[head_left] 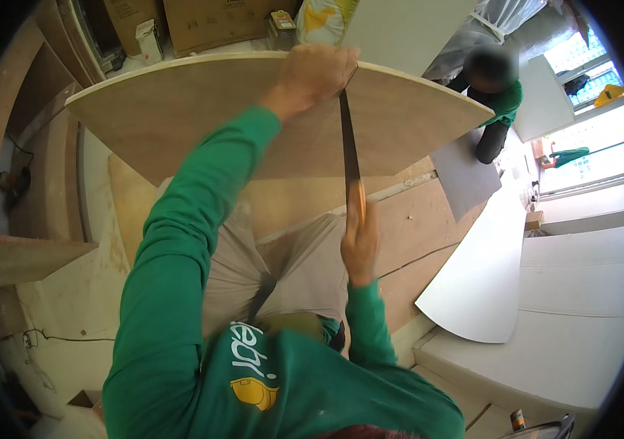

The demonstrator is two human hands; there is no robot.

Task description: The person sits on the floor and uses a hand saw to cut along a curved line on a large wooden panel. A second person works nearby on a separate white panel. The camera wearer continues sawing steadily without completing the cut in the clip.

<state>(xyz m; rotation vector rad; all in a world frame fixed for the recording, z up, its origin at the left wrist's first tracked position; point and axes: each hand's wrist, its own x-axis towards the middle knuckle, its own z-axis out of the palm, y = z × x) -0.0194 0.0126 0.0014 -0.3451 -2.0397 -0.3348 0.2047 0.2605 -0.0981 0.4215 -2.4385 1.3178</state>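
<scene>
A curved-edged plywood panel stands in front of me, its pale rim uppermost. My left hand is closed over that rim at the top middle, beside the upper end of a long, tapered dark saw blade. Lower down, my right hand is wrapped round the saw's orange handle. The blade slants down from the panel's edge toward me, over my legs.
A co-worker in green crouches at right beside a grey sheet. A white curved board lies at right. Cardboard boxes stand behind the panel, wooden frames at left. A cable runs along the floor.
</scene>
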